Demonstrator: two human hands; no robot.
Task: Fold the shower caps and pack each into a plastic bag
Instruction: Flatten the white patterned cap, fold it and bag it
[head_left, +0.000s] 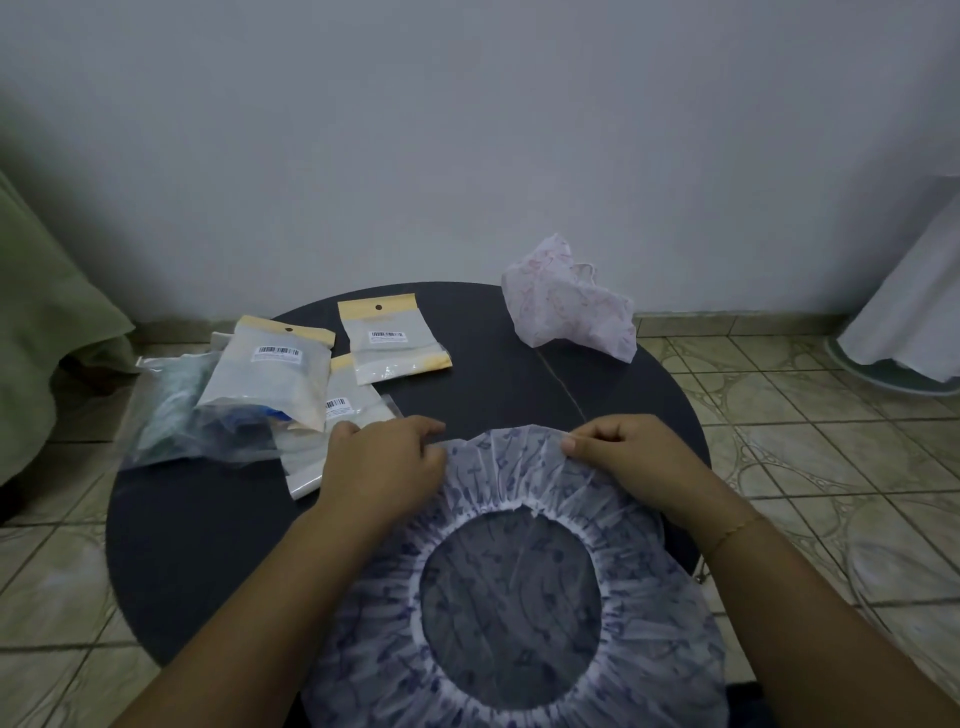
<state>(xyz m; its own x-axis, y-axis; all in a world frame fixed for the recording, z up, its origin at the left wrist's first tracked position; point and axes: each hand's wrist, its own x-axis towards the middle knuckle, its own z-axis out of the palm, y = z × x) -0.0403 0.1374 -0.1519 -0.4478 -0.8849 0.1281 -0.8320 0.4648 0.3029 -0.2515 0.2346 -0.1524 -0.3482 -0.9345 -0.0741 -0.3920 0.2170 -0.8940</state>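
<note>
The thin, floppy blue-patterned translucent plastic shower cap (514, 587) looks feather-light and slippery; both hands' fingers (576, 441) pinch its far gathered edge, the best hold.

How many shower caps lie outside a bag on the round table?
2. The purple-patterned shower cap lies spread at the near edge, pinched by both hands; the pink-patterned shower cap sits crumpled at the far right. Bagged ones aren't countable.
</note>
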